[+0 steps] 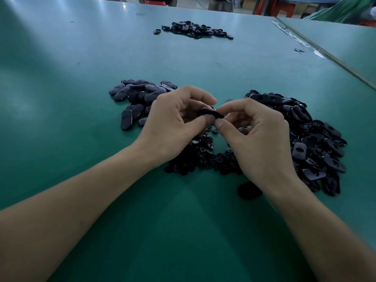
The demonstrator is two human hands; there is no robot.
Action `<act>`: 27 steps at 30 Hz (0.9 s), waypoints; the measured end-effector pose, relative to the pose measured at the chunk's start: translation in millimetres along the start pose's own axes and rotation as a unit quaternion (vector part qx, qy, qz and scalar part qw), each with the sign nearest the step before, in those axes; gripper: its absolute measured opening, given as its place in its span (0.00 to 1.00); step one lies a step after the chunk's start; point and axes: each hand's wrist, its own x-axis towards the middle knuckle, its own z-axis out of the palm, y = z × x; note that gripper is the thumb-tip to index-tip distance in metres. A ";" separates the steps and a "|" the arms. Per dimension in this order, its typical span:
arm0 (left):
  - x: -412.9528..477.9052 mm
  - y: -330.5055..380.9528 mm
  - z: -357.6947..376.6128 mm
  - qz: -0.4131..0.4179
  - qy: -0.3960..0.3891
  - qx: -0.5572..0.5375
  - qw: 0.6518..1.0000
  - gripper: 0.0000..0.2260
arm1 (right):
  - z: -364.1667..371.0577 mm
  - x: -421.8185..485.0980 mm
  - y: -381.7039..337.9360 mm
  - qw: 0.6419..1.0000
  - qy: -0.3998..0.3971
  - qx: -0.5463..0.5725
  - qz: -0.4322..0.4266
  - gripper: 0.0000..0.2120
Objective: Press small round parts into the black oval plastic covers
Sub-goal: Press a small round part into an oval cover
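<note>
Both hands met above the middle of the green table point(61, 139), raised a little off it. The left hand point(173, 127) pinched one black oval cover point(209, 113) between thumb and curled fingers, while the right hand point(258, 139) closed its thumb and forefinger on the cover's right end — probably seating a small round part, though the part itself was hidden behind the fingertips. Holding the cover from both ends likely steadied it against the pressing force.

The stock lay sorted around the hands, seemingly for short reaches. A pile of small round parts point(203, 157) sat directly beneath the wrists. A heap of covers point(317, 143) with their hollow sides mostly up lay to the right, touching the right hand's outline in view. A smaller group of covers lying smooth side up point(140, 98) lay to the left, beyond the left hand — perhaps the finished ones, though that was only a guess. A separate heap of black parts point(195, 29) sat well apart, toward the far edge.

The near edge of the surface was bare under the forearms, and the left side was open. A seam point(325, 55) ran diagonally along the right, beyond the big heap.
</note>
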 end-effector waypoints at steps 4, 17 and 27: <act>-0.7 0.8 -0.6 -0.014 -0.016 -0.023 1.000 0.13 | -1.4 2.1 1.9 1.000 -0.016 0.001 0.003 0.12; -0.8 -0.2 -3.3 -0.043 -0.020 -0.048 0.998 0.14 | -7.6 5.8 3.0 0.998 -0.051 0.022 0.013 0.08; -1.2 0.8 -3.4 -0.049 -0.001 -0.042 0.998 0.13 | -8.4 7.3 3.0 0.998 -0.052 0.017 0.035 0.08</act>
